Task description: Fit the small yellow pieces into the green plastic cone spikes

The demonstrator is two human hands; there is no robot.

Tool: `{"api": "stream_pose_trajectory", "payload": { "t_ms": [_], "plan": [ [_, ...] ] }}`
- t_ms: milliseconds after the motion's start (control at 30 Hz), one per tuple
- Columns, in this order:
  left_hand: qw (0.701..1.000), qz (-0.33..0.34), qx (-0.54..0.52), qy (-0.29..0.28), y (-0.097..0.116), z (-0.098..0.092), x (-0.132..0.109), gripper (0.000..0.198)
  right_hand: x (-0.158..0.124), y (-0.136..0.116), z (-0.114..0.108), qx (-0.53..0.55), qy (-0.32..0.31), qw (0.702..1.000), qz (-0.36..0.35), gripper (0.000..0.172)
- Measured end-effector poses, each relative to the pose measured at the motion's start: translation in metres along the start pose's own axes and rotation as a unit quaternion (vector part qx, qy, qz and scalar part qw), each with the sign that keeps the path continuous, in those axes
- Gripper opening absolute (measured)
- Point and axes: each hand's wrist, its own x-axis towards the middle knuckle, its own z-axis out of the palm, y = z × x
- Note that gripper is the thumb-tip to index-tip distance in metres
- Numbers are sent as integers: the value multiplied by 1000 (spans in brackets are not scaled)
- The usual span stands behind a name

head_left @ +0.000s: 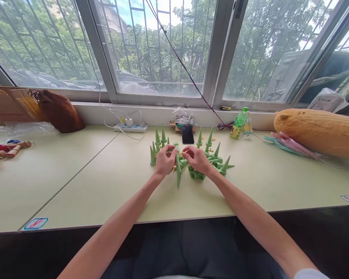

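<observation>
My left hand point(165, 161) is closed around the upper part of a green plant watering spike point(178, 178), whose pointed end slants down toward the table's front edge. Close beside it, my right hand point(197, 158) pinches a small yellow valve point(181, 154) at the spike's side; the fingers partly cover it. Several green spikes with yellow valves stand point-up behind the hands, among them an upright spike point(209, 140). Under and beside my right hand lies a pile of green hollow tubes point(216, 159), with a tilted spike point(226, 166) at its right edge.
A dark phone point(187, 134) lies behind the spikes, near crumpled clear plastic point(184, 115). Toward the window stand a power strip point(133, 128) and a green-capped bottle point(239, 124). An orange plush point(317, 131) is at the right, wooden figures point(8, 149) at the left.
</observation>
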Motion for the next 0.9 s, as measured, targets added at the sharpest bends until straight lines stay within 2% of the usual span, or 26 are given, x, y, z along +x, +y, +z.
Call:
{"api": "stream_pose_trajectory", "payload": {
  "t_ms": [233,400,500,567,700,833,900],
  "plan": [
    [1000,-18,8,15,-1,-2,2,25,0,0,1,11,-18,1000,-13,16],
    [1000,-7,20,3,5,-1,0,19,0,2,2,-26,-23,999,-10,39],
    [1000,-16,13,-3,7,-1,-1,19,0,2,2,-24,-26,999,-6,46],
    [999,-36,-1,-8,8,-1,-1,20,-1,0,2,-15,-22,1000,1,43],
    [996,-80,-39,2,8,-1,0,21,-1,-3,0,18,-10,1000,-3,25],
    [995,-89,-39,8,8,-2,0,22,-1,-4,0,12,-11,1000,-21,21],
    [996,-85,-29,1,10,-3,0,21,-1,-3,0,-5,-16,1000,-17,25]
  ]
}}
